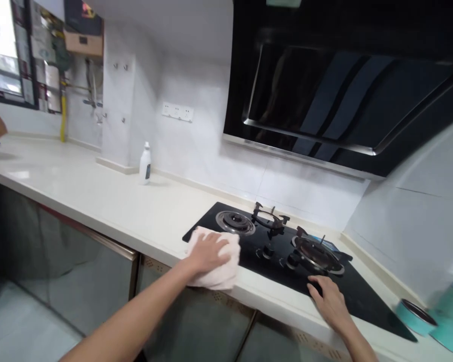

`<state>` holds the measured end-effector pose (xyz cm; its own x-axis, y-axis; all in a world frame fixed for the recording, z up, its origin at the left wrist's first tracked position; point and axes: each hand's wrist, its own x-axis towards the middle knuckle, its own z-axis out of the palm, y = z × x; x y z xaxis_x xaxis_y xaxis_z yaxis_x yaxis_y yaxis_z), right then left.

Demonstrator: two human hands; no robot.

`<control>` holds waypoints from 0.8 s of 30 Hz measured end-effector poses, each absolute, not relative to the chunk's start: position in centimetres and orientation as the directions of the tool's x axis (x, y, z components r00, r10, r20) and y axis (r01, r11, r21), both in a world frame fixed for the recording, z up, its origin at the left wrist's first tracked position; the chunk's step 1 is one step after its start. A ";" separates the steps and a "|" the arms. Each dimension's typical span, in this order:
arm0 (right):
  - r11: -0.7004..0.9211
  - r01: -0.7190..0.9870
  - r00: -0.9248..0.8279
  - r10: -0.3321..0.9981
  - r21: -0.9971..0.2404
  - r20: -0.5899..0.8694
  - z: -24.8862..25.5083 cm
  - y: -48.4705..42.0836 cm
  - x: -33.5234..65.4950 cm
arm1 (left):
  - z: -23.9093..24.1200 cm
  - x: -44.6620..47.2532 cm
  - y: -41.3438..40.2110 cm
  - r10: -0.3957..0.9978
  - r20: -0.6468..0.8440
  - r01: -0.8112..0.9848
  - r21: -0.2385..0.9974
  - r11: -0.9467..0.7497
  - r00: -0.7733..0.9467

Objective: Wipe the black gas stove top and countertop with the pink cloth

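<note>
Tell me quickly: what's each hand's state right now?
Left hand: open, fingers spread over the pale cloth.
Right hand: open, thumb and fingers parted, nothing visibly held, near the front edge of the cooktop.

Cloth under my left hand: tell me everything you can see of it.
The cloth is pale pink, plain and soft-looking, like fabric, and appears folded, with layered edges at its lower side. It lies spread over the front left edge of the black cooktop and the pale countertop, its near side reaching the counter's front edge. The left hand rests on top, fingers spread, hiding its middle. Whether it is damp cannot be told.
</note>
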<state>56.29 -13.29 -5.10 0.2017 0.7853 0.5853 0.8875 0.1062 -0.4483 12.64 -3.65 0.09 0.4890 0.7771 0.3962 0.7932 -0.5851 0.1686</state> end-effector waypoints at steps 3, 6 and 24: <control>0.112 0.888 0.193 0.789 -0.445 0.584 -6.2 -13.1 56.6 | 0.6 5.5 -1.2 0.907 0.325 0.931 0.155 -0.331 0.268; 0.100 0.905 0.164 0.813 -0.413 0.558 -7.1 -13.7 56.9 | 1.0 1.3 -0.1 0.951 0.291 0.983 0.120 -0.142 0.101; 0.126 0.939 0.113 0.768 -0.322 0.631 -8.4 -14.7 56.0 | 0.9 22.4 5.0 0.666 0.259 0.694 -0.026 -0.719 0.699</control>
<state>55.97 -14.71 -8.38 0.1134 0.7678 0.6306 0.9385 0.1255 -0.3216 22.35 5.05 0.85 0.6995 0.6660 0.2593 0.6943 -0.7192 -0.0258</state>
